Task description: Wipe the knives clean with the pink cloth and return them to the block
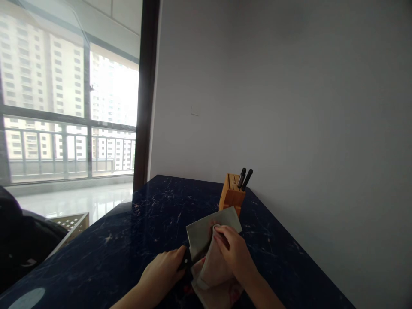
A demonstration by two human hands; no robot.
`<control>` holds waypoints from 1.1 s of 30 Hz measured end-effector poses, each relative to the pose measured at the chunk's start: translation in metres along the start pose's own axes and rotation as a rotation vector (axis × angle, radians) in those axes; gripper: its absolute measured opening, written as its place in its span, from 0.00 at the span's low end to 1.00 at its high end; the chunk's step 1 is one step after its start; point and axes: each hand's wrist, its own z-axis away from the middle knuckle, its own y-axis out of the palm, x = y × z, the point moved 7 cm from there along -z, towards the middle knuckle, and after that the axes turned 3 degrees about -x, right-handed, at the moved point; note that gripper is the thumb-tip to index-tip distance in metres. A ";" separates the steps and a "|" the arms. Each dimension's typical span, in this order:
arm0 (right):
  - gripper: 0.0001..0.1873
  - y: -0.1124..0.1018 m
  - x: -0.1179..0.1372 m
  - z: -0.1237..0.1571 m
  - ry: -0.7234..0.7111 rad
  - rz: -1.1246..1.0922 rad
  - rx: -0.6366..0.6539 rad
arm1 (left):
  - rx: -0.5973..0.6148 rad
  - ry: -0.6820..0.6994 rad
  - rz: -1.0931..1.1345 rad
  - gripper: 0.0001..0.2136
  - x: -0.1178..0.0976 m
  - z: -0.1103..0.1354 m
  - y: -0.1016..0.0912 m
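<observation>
Our left grip [164, 269] is wrapped round the black handle [186, 260] of the knife [202, 231], whose broad blade slants up and rightward from it, while our right grip [234, 249] pinches the cloth [216, 264] in front of that blade. Just beyond, we see the block [233, 197] on the dark surface [154, 214], two more handles [247, 179] jutting from its top.

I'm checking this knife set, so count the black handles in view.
3. The cleaver handle is gripped by the left hand; two handles stick up side by side from the wooden knife block. Others could be hidden.
</observation>
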 end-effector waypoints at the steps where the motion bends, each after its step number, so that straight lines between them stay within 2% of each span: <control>1: 0.17 0.002 0.003 0.001 -0.023 0.006 0.053 | -0.005 -0.016 0.009 0.09 0.002 -0.001 -0.001; 4: 0.29 0.007 0.012 0.004 -0.134 0.049 0.222 | -0.012 -0.062 0.030 0.09 0.007 -0.002 -0.001; 6: 0.31 0.007 0.015 0.005 -0.199 0.110 0.261 | -0.007 -0.065 0.039 0.09 0.008 -0.003 0.000; 9: 0.25 -0.002 0.011 0.001 -0.215 0.271 0.153 | 0.001 -0.054 0.053 0.09 0.008 -0.003 0.001; 13: 0.20 -0.022 -0.003 -0.006 -0.119 0.447 -0.044 | 0.022 -0.056 0.082 0.08 0.007 -0.003 0.001; 16: 0.19 -0.025 -0.009 -0.007 -0.062 0.353 -0.062 | 0.014 -0.046 0.085 0.08 0.005 -0.002 -0.002; 18: 0.17 -0.019 -0.006 -0.004 -0.033 0.221 -0.038 | 0.003 -0.033 0.066 0.09 0.003 -0.001 -0.003; 21: 0.16 -0.001 0.008 0.002 -0.036 0.081 0.006 | 0.007 0.004 0.004 0.09 -0.001 0.000 -0.002; 24: 0.16 0.011 0.023 0.006 -0.073 0.054 0.012 | 0.031 0.067 -0.085 0.10 -0.009 0.002 0.000; 27: 0.13 0.003 0.021 0.002 -0.033 0.030 -0.082 | 0.054 0.107 -0.135 0.12 -0.016 0.004 0.001; 30: 0.12 -0.011 0.012 -0.002 0.009 0.043 -0.181 | 0.079 0.091 -0.142 0.11 -0.018 0.005 0.001; 33: 0.14 -0.008 0.015 0.000 -0.030 0.100 -0.163 | 0.090 0.071 -0.145 0.12 -0.016 0.004 0.002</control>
